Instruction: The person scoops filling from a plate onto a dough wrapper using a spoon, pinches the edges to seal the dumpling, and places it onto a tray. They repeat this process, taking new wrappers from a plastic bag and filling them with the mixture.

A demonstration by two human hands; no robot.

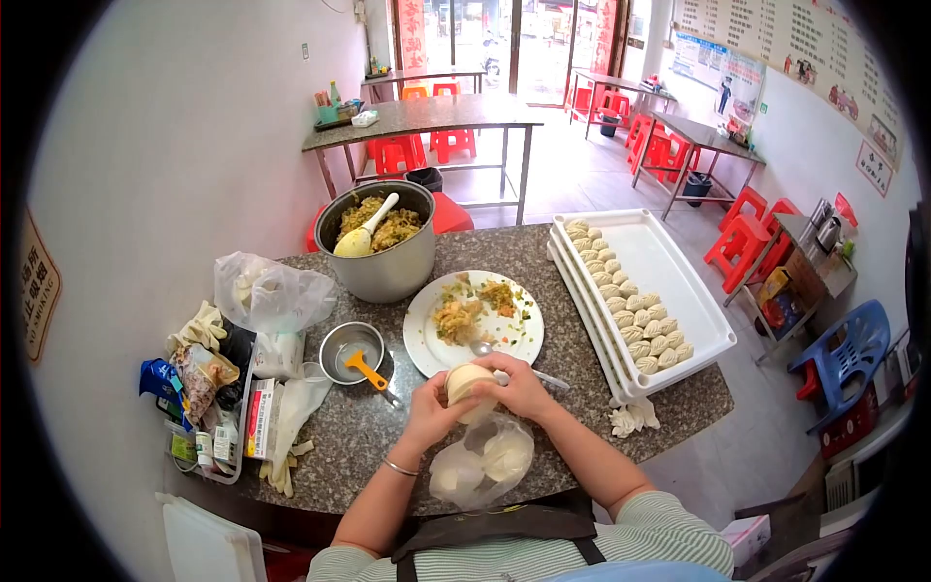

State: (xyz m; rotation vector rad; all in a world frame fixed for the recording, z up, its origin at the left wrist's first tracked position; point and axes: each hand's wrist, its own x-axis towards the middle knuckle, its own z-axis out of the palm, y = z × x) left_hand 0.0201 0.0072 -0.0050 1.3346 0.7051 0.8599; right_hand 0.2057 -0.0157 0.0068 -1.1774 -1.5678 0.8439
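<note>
Two hands [511, 386] hold pale dough [469, 386] between them, one plate [421, 339] at twelve o'clock, one clear bag [482, 466] at six.

On my feed I make out pale, round dough wrappers [469, 379], seemingly layered in a smooth stack, gripped between the left hand [438, 405] and right hand [516, 390], their edges partly covered.
</note>
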